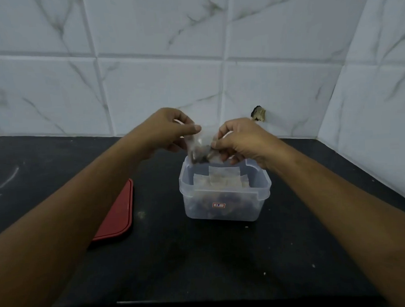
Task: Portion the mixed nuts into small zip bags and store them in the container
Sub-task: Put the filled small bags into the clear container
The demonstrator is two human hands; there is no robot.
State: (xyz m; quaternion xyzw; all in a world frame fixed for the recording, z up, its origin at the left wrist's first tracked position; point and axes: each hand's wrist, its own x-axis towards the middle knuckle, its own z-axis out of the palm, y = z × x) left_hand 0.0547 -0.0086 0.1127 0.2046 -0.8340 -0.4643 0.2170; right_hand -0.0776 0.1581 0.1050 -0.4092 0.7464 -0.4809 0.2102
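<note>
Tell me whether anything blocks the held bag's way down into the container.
Nothing visible does. The zip bag hangs over the open container; its red lid lies apart to the left. Filled bags stand inside, seemingly leaving room behind.

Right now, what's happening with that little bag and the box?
A person holds a small zip bag of mixed nuts in both hands, just above the open clear container. The left hand pinches the bag's top edge, and the right hand grips its other side. More bags already stand inside the container. The red lid lies on the black counter, to the left of the container.
</note>
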